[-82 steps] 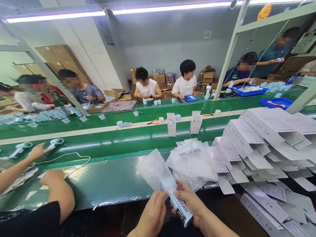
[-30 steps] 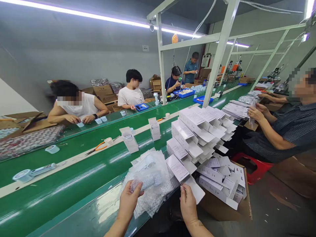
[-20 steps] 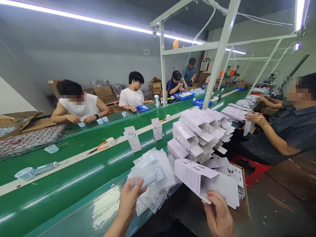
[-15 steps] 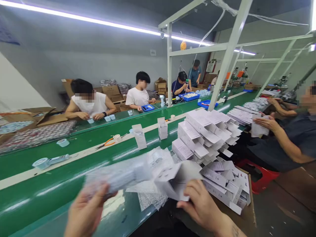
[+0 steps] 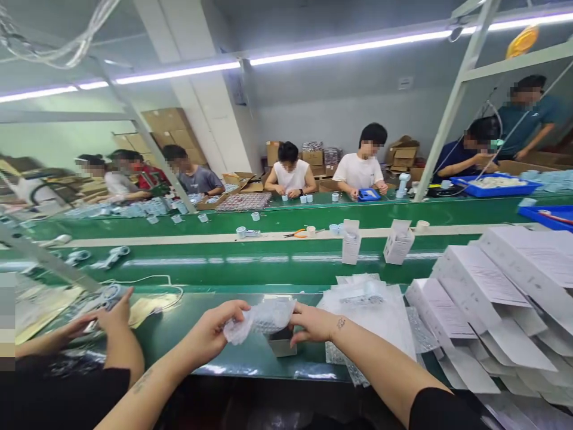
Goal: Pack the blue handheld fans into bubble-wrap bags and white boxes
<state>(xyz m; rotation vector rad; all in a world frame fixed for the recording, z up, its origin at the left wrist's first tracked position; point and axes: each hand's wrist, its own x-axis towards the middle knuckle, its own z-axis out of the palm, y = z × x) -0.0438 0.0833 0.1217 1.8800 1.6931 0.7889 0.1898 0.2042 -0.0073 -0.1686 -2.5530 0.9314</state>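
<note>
My left hand (image 5: 219, 328) is closed on one end of a bubble-wrapped item (image 5: 271, 316), held level above the near bench edge. What is inside the wrap is blurred. Below the wrap's right part shows a white carton (image 5: 284, 347), mostly covered by it. My right hand (image 5: 311, 322) is at the carton's right side with fingers bent around it; some fingertips are hidden behind the wrap. Right of this hand lie flat bubble-wrap bags (image 5: 380, 316) with a light-blue wrapped piece on top.
White open cartons (image 5: 465, 310) are stacked at right. Two upright cartons, one a white box (image 5: 351, 245), stand near the green conveyor (image 5: 268, 269). At left, a co-worker's hands (image 5: 107, 313) hold a light-blue device. Several people sit across the line. Orange-handled pliers (image 5: 295, 233) lie mid-line.
The view has swung left. The bubble-wrapped item, before apart from the open carton at its left, is now over the carton between both hands.
</note>
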